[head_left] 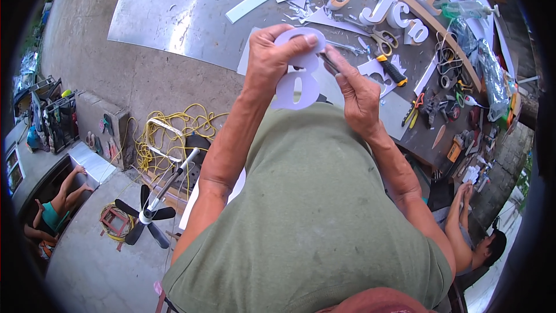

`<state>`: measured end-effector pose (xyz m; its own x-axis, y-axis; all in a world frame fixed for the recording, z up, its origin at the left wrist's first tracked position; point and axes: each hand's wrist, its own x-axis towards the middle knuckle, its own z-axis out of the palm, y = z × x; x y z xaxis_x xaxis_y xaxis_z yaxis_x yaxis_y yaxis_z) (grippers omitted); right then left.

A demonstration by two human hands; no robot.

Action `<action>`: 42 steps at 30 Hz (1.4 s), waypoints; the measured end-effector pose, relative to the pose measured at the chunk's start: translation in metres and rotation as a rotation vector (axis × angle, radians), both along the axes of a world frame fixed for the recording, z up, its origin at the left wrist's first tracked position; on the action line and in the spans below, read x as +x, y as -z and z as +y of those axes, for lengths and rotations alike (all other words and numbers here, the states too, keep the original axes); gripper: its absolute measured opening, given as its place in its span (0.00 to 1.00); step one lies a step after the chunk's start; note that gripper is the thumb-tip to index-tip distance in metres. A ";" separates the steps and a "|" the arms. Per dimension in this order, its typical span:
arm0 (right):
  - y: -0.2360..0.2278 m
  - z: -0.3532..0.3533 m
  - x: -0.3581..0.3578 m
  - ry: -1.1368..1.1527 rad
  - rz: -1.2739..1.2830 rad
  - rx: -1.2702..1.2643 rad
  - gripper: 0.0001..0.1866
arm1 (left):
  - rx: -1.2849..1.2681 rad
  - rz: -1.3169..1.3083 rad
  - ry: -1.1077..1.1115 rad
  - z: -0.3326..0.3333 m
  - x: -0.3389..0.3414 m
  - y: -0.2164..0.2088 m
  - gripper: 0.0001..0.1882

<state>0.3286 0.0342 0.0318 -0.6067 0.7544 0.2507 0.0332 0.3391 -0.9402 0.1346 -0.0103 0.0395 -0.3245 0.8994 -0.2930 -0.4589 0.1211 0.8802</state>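
Note:
My left hand pinches the upper part of a flat white cut-out with two rounded loops, its thumb lying across the top loop. The lower loop hangs free above my green shirt. Close beside the cut-out's right edge, my right hand is closed on a thin dark strip. Whether that strip is a blade or an abrasive piece I cannot make out. White scraps lie on the metal-topped table beyond my hands.
Scissors, a yellow-and-black utility knife and pliers lie on the right. Raised white letters stand farther back. A black-bladed fan and tangled yellow cord are at left. Other people sit at both sides.

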 end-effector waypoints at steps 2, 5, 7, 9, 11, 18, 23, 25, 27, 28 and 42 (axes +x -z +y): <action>-0.003 0.002 0.002 -0.041 -0.069 -0.093 0.20 | 0.004 -0.027 -0.006 0.002 0.000 -0.007 0.09; -0.011 0.012 -0.004 0.038 0.028 -0.141 0.20 | 0.000 -0.047 -0.037 0.005 0.004 -0.009 0.10; -0.016 0.015 -0.009 0.079 0.119 -0.176 0.20 | 0.023 -0.064 -0.058 0.004 0.008 -0.003 0.10; -0.017 0.019 -0.017 0.104 0.151 -0.192 0.20 | 0.030 -0.069 -0.053 0.007 0.009 0.001 0.10; -0.016 0.018 -0.020 0.123 0.182 -0.202 0.19 | 0.042 -0.077 -0.053 0.008 0.015 0.003 0.11; -0.032 0.022 -0.016 0.090 -0.167 -0.229 0.21 | 0.071 -0.050 -0.099 0.012 0.027 0.003 0.14; -0.019 0.027 -0.012 0.027 -0.018 -0.266 0.22 | -0.025 0.188 -0.023 0.011 0.032 0.003 0.13; -0.020 0.030 -0.013 0.053 -0.056 -0.255 0.21 | -0.014 0.154 0.000 0.011 0.031 0.009 0.12; -0.019 0.036 -0.008 0.024 -0.075 -0.353 0.21 | -0.003 0.122 0.020 0.010 0.031 0.011 0.12; -0.019 0.039 -0.007 0.002 -0.094 -0.448 0.21 | 0.004 0.072 0.024 0.010 0.032 0.010 0.12; -0.002 0.055 0.000 -0.039 0.476 -0.980 0.12 | 0.082 -0.298 0.085 0.008 0.027 0.011 0.11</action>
